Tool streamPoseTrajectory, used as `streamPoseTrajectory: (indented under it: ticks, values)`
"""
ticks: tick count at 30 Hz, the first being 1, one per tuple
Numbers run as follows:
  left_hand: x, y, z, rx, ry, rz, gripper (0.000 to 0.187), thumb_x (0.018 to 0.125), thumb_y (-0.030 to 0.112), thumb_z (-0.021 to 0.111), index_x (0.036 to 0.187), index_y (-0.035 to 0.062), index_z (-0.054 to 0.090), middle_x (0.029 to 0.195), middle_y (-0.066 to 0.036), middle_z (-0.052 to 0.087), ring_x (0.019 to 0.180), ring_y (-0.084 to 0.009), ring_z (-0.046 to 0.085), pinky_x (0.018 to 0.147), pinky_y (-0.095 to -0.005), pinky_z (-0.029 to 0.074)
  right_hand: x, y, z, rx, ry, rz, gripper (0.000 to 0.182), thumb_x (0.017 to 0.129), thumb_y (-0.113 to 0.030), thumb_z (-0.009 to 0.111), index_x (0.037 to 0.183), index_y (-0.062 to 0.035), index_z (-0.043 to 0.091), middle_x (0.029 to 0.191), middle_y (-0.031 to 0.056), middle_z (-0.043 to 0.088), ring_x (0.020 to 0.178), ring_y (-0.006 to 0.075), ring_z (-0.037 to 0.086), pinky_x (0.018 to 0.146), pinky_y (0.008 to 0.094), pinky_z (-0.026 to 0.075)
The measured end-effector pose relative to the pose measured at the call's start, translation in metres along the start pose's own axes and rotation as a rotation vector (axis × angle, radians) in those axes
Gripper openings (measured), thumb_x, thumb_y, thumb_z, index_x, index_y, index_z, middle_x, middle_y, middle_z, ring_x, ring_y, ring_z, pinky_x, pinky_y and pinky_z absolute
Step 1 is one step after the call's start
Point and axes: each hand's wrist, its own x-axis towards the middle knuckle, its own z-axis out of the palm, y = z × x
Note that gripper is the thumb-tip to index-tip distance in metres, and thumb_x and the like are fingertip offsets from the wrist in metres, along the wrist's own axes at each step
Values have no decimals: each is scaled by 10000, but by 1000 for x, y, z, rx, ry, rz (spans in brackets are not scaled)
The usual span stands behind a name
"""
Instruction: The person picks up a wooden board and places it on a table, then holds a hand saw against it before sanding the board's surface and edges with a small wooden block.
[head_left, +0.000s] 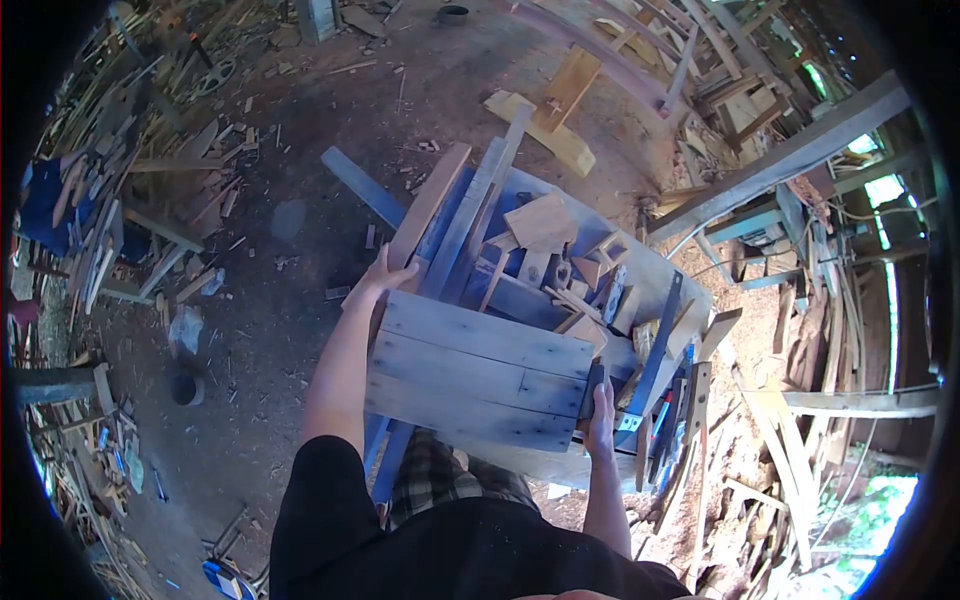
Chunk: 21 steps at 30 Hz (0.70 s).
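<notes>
A wooden panel of joined grey boards, with dark nail marks along its ends, spans the space between my two hands at the near side of the workbench. My left hand grips its upper left corner, thumb spread towards a long thick board just beyond. At the opposite end, my right hand presses along the panel's right edge, where a dark end piece stands. The undersides of both hands are hidden. Behind the panel lie wood offcuts, among them a square block.
Long planks lie along the bench's left side. A metal-ended dark bar and tools stand at its right edge. Scrap wood piles line the left, and a slanting beam crosses the right. Loose boards lie on the floor ahead.
</notes>
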Motion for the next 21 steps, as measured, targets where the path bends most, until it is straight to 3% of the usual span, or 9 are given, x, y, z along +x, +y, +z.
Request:
streamPoseTrajectory:
  ticks: [3,6,8,10,11,12,13,17,21]
  values:
    - [7,-3,-1,308,34,-163,1177,703,667,762,1583,124,200,1484,-263,450,1393,-362,437,1136,-418,366,6,-5,-1,-167,28,-132,534,1047,-360,481,1493,-84,379,1307,69,556,1133,171,575,966,352,485]
    - [53,-75,9,-297,-23,199,895,858,427,753,1550,115,280,1354,-159,569,1272,-280,540,1049,-381,437,18,-37,2,-118,169,-20,529,1061,-299,454,1509,-35,356,1364,99,531,1218,179,502,1069,322,370]
    - [-27,10,-21,-359,-175,7,822,904,509,684,1515,83,335,1402,-80,510,1286,-229,504,1036,-375,429,38,-68,9,-475,91,-366,548,1030,-335,508,1489,-50,418,1436,129,513,1276,214,503,1071,346,390]
    - [-40,22,-30,-224,-59,-76,710,961,472,621,1465,23,401,1250,-87,601,1091,-196,608,953,-345,475,34,-129,35,-485,-16,-351,564,1018,-351,530,1491,-63,424,1446,159,518,1325,261,492,1091,363,383]
    - [-29,14,-43,-202,-201,91,604,984,475,576,1364,8,522,1168,-80,636,1075,-197,612,944,-340,474,34,-158,46,-468,-76,-191,562,1012,-341,539,1491,-69,425,1453,161,515,1350,265,475,1111,377,375]
    - [-8,-4,-60,-112,-291,160,502,1006,431,547,1257,2,615,1120,-86,665,1048,-198,624,929,-335,483,47,-172,56,-504,-208,-521,573,1003,-338,556,1495,-79,420,1448,153,526,1342,279,492,1117,394,387]
    - [-9,15,-68,-51,-288,122,444,1012,359,547,1243,-10,633,1131,-100,678,1031,-205,638,916,-338,495,44,-200,72,-409,-296,-488,568,992,-313,570,1494,-91,424,1425,134,553,1309,269,528,1115,391,397]
    - [4,49,-70,350,143,260,432,1028,333,541,1139,-60,679,1039,-154,711,978,-240,663,893,-364,514,22,-307,141,-482,-541,-785,477,939,-273,618,1381,-105,556,1197,59,687,1050,173,641,950,345,496]
    - [-48,115,9,421,108,403,456,1021,379,558,1116,-50,679,1056,-186,705,960,-294,656,885,-394,506,9,-368,197,-966,-628,-937,485,959,-294,580,1405,-111,528,1212,78,677,1039,194,650,932,365,509]
